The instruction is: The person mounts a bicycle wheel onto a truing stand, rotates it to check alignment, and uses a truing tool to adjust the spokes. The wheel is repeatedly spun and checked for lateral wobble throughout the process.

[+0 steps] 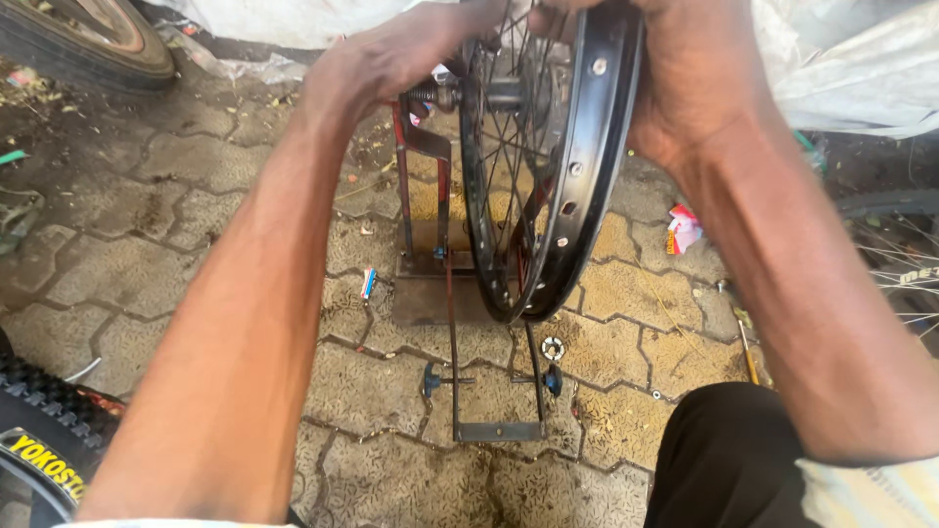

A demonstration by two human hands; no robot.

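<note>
Black spoked wheel rim [587, 176] stood upright in the red truing stand [430, 196] on the paving [176, 225]. My left hand [391, 59] curled at the axle end — grip unclear; my right hand [685, 78] clasped the rim's top. I judged 1 risk — fingers slipping between spokes [509, 137] if the rim turned.

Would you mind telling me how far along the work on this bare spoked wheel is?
Done: the black spoked bicycle rim carries no tyre and sits upright in the red metal stand on the paving. In hand: the left hand is at the hub side and the right hand grips the rim's top. Left: a knobbly black tyre lies unfitted nearby.
</note>
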